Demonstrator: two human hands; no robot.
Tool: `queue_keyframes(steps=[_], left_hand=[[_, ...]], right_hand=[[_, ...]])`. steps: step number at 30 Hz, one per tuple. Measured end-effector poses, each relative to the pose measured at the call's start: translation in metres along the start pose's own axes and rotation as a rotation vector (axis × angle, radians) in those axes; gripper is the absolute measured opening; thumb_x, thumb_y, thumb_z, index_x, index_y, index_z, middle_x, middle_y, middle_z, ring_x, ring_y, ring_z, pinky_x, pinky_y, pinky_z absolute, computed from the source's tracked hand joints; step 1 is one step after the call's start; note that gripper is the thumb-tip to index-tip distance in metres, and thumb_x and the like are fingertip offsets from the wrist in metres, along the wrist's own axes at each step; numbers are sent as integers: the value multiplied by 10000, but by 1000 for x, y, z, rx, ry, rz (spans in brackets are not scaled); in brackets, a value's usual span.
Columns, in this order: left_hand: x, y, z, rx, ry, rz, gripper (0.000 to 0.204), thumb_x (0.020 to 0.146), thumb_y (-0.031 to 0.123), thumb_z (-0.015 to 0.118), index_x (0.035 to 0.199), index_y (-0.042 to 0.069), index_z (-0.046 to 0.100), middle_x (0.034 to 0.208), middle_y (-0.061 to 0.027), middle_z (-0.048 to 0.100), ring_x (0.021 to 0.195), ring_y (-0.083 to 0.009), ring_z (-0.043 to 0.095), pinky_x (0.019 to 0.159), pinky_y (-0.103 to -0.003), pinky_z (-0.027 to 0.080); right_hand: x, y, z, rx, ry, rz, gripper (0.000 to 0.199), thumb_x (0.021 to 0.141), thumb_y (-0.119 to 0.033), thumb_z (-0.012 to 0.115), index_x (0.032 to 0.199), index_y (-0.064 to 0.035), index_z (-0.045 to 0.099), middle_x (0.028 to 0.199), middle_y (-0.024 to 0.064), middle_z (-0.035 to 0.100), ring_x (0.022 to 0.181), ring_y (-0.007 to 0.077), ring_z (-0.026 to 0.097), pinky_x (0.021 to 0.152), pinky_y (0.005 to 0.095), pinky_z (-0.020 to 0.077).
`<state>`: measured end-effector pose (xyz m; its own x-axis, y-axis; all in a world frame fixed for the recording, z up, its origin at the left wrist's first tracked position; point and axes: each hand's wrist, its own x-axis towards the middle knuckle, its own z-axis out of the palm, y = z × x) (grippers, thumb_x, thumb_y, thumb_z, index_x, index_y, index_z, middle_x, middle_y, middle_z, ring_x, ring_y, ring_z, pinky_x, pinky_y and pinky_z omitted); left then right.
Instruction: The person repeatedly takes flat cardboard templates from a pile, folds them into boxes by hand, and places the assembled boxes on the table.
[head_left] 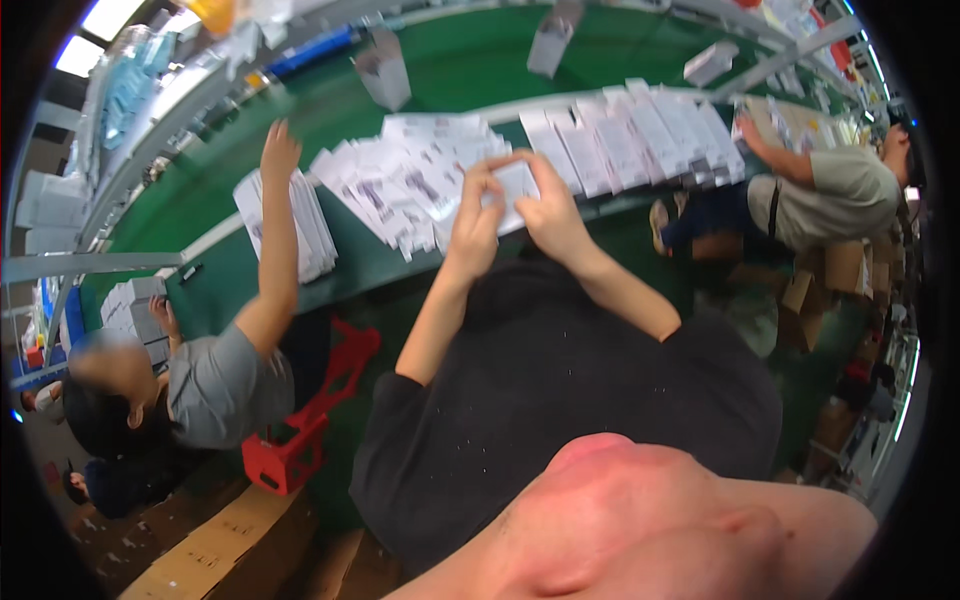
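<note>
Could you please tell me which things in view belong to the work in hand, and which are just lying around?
Likely in use:
- white piece between the left hand and right hand
- fanned white pieces just left of it
- overlapping white stacks to the right

Apparently just around:
- red stool
- brown carton, lower left

A carton [516, 184] is between the left hand [476, 218] and right hand [548, 212]. Left of the left hand, flat cartons [375, 188] lie spread on the worktop [225, 287]. Right of the right hand, more flat cartons [640, 140] lie in a row. Past both hands, boxes [388, 80] stand on a belt [465, 60].
</note>
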<state>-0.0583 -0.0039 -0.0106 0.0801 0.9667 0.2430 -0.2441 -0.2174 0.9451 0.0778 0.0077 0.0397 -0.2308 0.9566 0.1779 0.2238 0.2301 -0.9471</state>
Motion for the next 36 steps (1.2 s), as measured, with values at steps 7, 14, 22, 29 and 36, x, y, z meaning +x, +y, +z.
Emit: queue_keyframes(steps=[7, 14, 22, 29, 36], left_hand=[[-14, 10, -4, 180, -104, -144, 555, 815, 153, 689, 1325, 33, 506, 1464, -183, 436, 1361, -362, 389, 1159, -451, 268], [-12, -62, -32, 943, 89, 207, 798, 718, 275, 827, 1422, 100, 496, 1517, -213, 376, 1436, -424, 293, 1162, -560, 239], [-6, -131, -84, 1478, -229, -441, 906, 705, 288, 815, 1498, 161, 395, 1593, -257, 238, 1481, -472, 225, 1164, -559, 275], [-21, -149, -92, 1469, -337, -360, 876, 713, 229, 785, 1486, 131, 384, 1580, -282, 240, 1455, -530, 231, 1123, -590, 346], [-25, -59, -54, 1244, -4, 12, 451, 865, 91, 603, 1309, 20, 566, 1330, -215, 590, 1130, -410, 601, 947, -419, 512]], right_hand=[[-13, -18, -20, 181, -3, 93, 506, 783, -75, 639, 1283, -36, 565, 1273, 111, 579, 1115, 260, 574, 992, 313, 440], [-30, 56, -49, -675, 159, -282, 487, 739, -178, 814, 1188, -88, 650, 1262, 96, 567, 1116, 284, 574, 926, 339, 494], [-43, 187, -92, -1219, 382, -197, 386, 777, -196, 746, 1131, -71, 653, 1214, 127, 548, 1201, 338, 501, 1024, 460, 410], [-59, 159, -40, -848, 166, -201, 310, 801, -156, 716, 1082, -40, 651, 1236, 136, 556, 1219, 351, 488, 1090, 457, 350], [-51, 163, -27, -534, -140, -130, 350, 776, -167, 750, 1086, -45, 642, 1287, 142, 553, 1273, 362, 464, 1126, 470, 321]])
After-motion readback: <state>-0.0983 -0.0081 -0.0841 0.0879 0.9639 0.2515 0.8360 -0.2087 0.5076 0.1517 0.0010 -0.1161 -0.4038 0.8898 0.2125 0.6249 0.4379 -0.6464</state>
